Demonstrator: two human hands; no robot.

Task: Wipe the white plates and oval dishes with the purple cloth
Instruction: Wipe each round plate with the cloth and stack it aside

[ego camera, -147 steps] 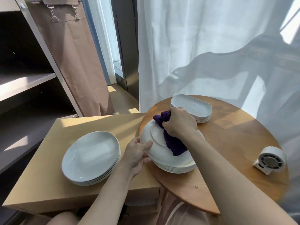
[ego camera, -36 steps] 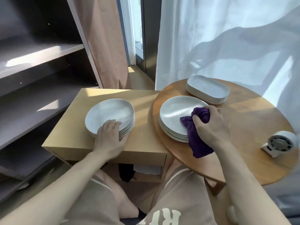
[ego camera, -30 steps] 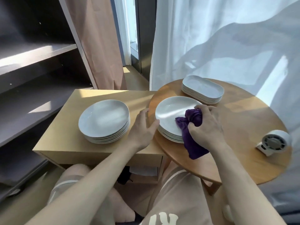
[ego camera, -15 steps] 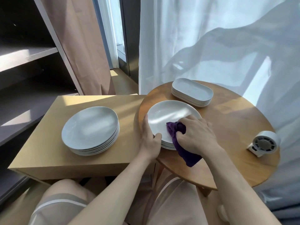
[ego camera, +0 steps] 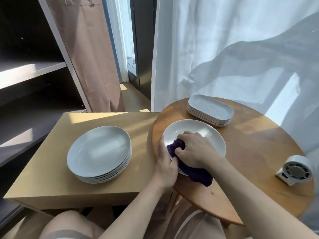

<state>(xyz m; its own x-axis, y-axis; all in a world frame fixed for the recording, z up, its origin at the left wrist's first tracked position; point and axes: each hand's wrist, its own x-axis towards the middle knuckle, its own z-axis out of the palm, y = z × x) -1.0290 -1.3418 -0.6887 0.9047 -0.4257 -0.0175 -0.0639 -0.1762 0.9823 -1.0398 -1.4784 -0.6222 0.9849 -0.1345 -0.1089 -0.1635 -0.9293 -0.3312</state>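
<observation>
Your right hand [ego camera: 193, 149] is closed around the bunched purple cloth [ego camera: 195, 173] and presses it into the near-left part of the top plate [ego camera: 207, 133]. This plate crowns a stack near the left edge of the round bench [ego camera: 259, 152]. The cloth's loose tail spills over the plate's near rim onto the wood, close to the bench's front edge. Your left hand [ego camera: 165, 163] grips that plate at its left rim, thumb laid over the edge and fingers running along the side, right where the round bench meets the rectangular bench [ego camera: 43, 178]. Open wood lies to the right of the plate, between it and the small white fan [ego camera: 295, 169] near the right edge. The oval dishes [ego camera: 210, 110] are stacked just behind the plate, near the far edge and the white curtain [ego camera: 224, 49]. A second stack of plates [ego camera: 98, 149] sits mid-way across the rectangular bench, with bare surface on all sides. Your hands and the cloth cover most of the plates under the top one, so their number cannot be told. Your right fingertips are buried in the cloth. Two small specks [ego camera: 212, 192] on the round bench are too small to identify.
</observation>
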